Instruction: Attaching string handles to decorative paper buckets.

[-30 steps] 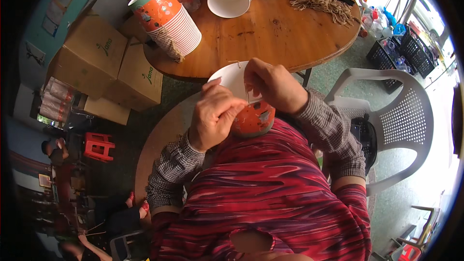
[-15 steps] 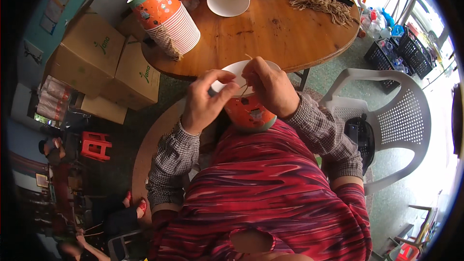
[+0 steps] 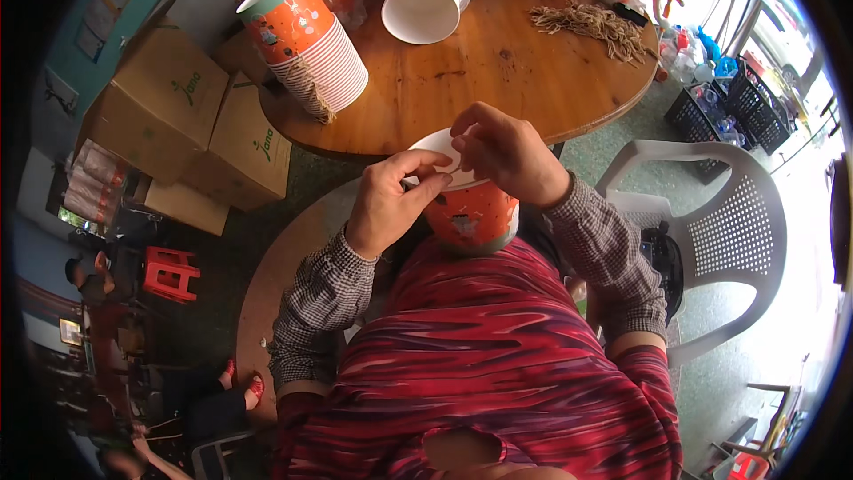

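A paper bucket with an orange printed side, white inside and green lower band rests against my lap, its mouth tilted up towards the table. At the left of its rim, my left hand is closed, thumb and forefinger pinched together over the opening. My right hand is above the rim's right side, its fingers curled in a pinch and partly hiding the mouth. What either pinch holds is too small or hidden to make out.
On the wooden table stand a leaning stack of paper buckets, a white bucket on its side and a heap of tan cords. Cardboard boxes are at left, a plastic chair at right. Another person sits at lower left.
My right hand has shifted slightly right and down, and my left hand right and down to the rim. The thin cord seen between them no longer shows. The bucket sits a little lower.
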### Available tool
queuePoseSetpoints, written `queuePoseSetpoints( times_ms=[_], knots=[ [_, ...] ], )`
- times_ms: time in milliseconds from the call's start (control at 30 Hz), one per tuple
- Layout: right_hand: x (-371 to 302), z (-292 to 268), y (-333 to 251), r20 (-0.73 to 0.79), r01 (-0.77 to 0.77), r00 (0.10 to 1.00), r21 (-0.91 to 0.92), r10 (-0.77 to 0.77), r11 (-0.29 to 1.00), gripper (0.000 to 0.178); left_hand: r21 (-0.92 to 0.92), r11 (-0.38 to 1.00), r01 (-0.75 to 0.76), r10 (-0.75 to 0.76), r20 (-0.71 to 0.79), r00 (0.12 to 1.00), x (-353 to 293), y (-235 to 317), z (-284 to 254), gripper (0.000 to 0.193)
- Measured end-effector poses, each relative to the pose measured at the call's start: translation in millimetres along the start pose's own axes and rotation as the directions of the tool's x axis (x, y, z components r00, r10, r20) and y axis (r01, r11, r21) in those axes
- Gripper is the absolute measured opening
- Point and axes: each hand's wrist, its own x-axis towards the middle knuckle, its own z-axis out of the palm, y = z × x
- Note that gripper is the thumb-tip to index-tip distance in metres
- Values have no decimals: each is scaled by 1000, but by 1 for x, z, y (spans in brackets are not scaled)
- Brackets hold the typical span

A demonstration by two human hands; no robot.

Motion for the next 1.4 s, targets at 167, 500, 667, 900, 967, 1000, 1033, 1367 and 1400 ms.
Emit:
queuePoseSetpoints(
  times_ms=[167,500,667,900,967,1000,1033,1367,1400],
  knots=[
    [5,-10,9,280,-96,960,352,-7,931,20,77,995,-66,68,-24,997,-1,-2,-2,15],
    [-3,4,5,-12,104,995,10,-104,995,25,-203,969,142,-143,7,990,2,-3,3,14],
    [-6,8,2,-86,191,976,-113,-201,975,21,-273,954,123,-132,-14,991,5,-13,6,18],
    [-6,12,3,-115,301,936,-227,-333,926,21,-267,950,162,-164,15,986,9,2,6,13],
    [-7,12,-1,-107,320,927,-278,-360,906,19,-198,973,120,-125,-13,992,9,3,5,14],
    [-8,13,1,-109,321,926,-273,-361,907,19,-194,973,122,-127,-14,992,9,2,5,14],
    [-9,13,3,-89,342,916,-334,-391,878,18,-170,980,99,-104,-21,994,9,0,6,12],
    [-14,7,10,-209,251,911,-404,-355,880,14,123,981,-153,161,-59,985,-8,-17,6,8],
    [-15,7,10,-208,252,910,-405,-357,879,14,88,985,-148,155,-82,985,-7,-15,10,11]
  ],
)
